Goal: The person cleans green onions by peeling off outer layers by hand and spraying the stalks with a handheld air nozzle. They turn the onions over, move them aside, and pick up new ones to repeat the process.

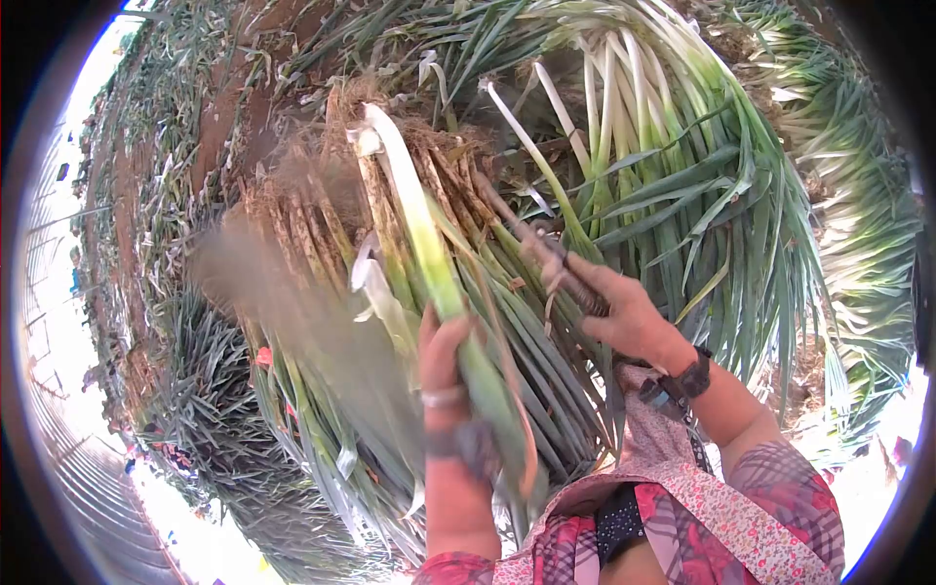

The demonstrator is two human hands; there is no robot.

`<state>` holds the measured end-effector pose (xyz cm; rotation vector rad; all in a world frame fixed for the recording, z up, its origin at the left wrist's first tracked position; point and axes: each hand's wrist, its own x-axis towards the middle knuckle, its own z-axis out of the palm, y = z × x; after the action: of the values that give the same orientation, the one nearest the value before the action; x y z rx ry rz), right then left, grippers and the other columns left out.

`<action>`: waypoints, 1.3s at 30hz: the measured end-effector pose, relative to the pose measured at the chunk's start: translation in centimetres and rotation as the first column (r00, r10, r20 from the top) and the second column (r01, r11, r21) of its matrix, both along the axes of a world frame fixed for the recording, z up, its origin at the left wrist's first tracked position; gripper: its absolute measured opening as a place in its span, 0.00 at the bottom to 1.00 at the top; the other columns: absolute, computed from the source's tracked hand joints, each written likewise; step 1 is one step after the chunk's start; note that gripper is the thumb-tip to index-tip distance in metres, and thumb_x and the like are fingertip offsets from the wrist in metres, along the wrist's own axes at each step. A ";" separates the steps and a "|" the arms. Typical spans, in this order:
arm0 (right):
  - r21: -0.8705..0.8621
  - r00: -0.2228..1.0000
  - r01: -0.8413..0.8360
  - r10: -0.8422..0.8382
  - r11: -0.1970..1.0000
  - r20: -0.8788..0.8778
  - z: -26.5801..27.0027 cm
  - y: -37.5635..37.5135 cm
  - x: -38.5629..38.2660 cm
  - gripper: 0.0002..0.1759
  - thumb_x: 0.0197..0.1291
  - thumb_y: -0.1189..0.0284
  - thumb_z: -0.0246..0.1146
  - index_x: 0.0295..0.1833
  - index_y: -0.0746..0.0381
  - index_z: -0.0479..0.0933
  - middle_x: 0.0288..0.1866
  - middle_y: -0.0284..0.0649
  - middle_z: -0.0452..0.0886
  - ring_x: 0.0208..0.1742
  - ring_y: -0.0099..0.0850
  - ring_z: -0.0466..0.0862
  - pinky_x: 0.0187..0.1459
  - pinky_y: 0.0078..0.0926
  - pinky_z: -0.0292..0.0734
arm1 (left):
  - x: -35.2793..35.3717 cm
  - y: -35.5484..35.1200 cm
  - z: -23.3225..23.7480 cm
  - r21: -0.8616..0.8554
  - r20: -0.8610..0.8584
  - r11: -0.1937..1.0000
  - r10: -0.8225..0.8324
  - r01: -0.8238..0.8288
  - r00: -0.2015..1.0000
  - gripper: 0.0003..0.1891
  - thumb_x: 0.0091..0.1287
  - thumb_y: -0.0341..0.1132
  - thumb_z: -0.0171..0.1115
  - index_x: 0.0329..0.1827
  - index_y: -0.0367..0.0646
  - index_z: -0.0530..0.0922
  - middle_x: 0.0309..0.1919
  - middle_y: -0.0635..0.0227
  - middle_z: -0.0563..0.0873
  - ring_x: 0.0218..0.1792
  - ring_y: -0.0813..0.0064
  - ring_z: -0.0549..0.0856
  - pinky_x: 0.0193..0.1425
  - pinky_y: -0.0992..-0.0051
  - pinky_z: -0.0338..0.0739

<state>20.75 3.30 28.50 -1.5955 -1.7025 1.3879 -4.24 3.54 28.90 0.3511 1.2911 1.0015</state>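
Observation:
My left hand [445, 356] is wrapped round the green part of a long green onion [408, 175]. Its peeled white end points up and away from me, with a pale strip of loose skin [375, 278] beside it. My right hand [629, 310] is closed on what look like pruning shears [575, 281], with a ribbed, coil-like part at the grip; the far end is blurred. Beneath both hands lies a heap of unpeeled green onions [531, 351], their brown, soil-covered root ends [292, 219] pointing away from me. A grey-green blur of motion sweeps across the left of the heap.
To the right, a pile of cleaned green onions [673, 185] lies with white shanks at the far side. Beyond it runs a long row of stacked green onions [848, 234]. Leaf scraps [175, 244] cover the brown ground at left, near a ridged curved wall [88, 468].

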 end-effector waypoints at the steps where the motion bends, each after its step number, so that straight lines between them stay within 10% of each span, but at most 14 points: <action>1: 0.002 1.000 -0.002 0.002 1.000 0.004 -0.4 0.1 0.4 0.42 0.42 0.72 0.64 0.69 0.57 0.63 0.42 0.49 0.76 0.43 0.47 0.79 0.46 0.39 0.74 | 1.0 1.0 -2.8 -0.036 -0.173 0.998 0.037 -0.044 0.984 0.24 0.53 0.29 0.61 0.55 0.32 0.70 0.36 0.64 0.82 0.31 0.72 0.81 0.36 0.76 0.76; 8: -0.056 0.954 -0.235 0.241 0.970 0.177 -3.4 0.1 0.0 0.42 0.43 0.67 0.63 0.70 0.55 0.62 0.40 0.50 0.75 0.43 0.48 0.78 0.47 0.40 0.74 | 3.4 -1.5 -14.4 -0.148 -0.815 0.947 -0.281 0.287 0.507 0.21 0.52 0.40 0.70 0.44 0.35 0.77 0.41 0.52 0.81 0.43 0.55 0.81 0.49 0.62 0.75; 12: -0.002 0.925 -0.305 0.297 0.952 0.239 -3.7 -1.5 -2.4 0.43 0.43 0.67 0.63 0.70 0.53 0.60 0.38 0.49 0.74 0.40 0.48 0.79 0.41 0.42 0.75 | 1.9 -1.9 -11.8 -0.050 -0.970 0.850 -0.167 0.524 0.179 0.20 0.55 0.41 0.66 0.46 0.35 0.77 0.45 0.49 0.78 0.47 0.48 0.77 0.54 0.58 0.71; 16: -0.069 0.864 -0.466 0.470 0.882 0.181 -1.9 -3.2 -4.2 0.42 0.43 0.67 0.63 0.69 0.53 0.61 0.37 0.49 0.75 0.36 0.49 0.79 0.36 0.44 0.74 | -4.9 -2.9 -9.4 -0.342 -0.930 0.876 -0.266 0.339 -0.252 0.21 0.55 0.34 0.64 0.53 0.41 0.74 0.49 0.54 0.75 0.51 0.53 0.75 0.56 0.57 0.70; 28: -0.065 0.932 -0.310 0.317 0.948 0.176 -4.5 -2.7 -10.3 0.39 0.47 0.66 0.62 0.69 0.55 0.60 0.41 0.50 0.76 0.38 0.50 0.80 0.39 0.46 0.75 | -9.1 -2.0 -9.1 -0.282 -0.948 0.906 -0.213 0.316 -0.236 0.20 0.48 0.21 0.58 0.47 0.44 0.76 0.43 0.56 0.76 0.48 0.53 0.76 0.53 0.61 0.72; 31: -0.058 0.961 -0.197 0.204 0.979 0.186 -3.3 -3.1 -10.4 0.44 0.43 0.67 0.64 0.70 0.55 0.58 0.42 0.50 0.75 0.41 0.51 0.78 0.42 0.46 0.74 | -10.3 -2.1 -9.6 -0.292 -0.938 0.864 -0.174 0.411 -0.299 0.18 0.48 0.25 0.61 0.45 0.45 0.77 0.44 0.59 0.75 0.48 0.55 0.75 0.53 0.60 0.72; 33: -0.225 0.861 -0.453 0.489 0.862 0.138 -1.7 -4.9 -10.1 0.40 0.48 0.68 0.60 0.70 0.56 0.59 0.41 0.51 0.77 0.40 0.49 0.80 0.42 0.45 0.76 | -9.3 -2.1 -9.5 -0.438 -0.846 0.836 -0.259 0.330 -0.465 0.16 0.51 0.33 0.65 0.44 0.45 0.77 0.49 0.61 0.73 0.50 0.58 0.73 0.51 0.61 0.72; 39: -0.029 0.921 -0.327 0.325 0.945 0.214 -4.7 -4.0 -11.0 0.36 0.51 0.65 0.60 0.68 0.57 0.62 0.38 0.51 0.77 0.36 0.50 0.80 0.38 0.44 0.76 | -7.7 -1.4 -9.4 -0.604 -0.753 0.765 -0.455 0.224 -0.475 0.30 0.47 0.48 0.74 0.51 0.47 0.74 0.59 0.64 0.68 0.58 0.58 0.68 0.55 0.54 0.69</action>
<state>9.79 -0.67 23.83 -1.5569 -2.1820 1.3935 -11.93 2.11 19.52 1.7497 2.4442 -0.5010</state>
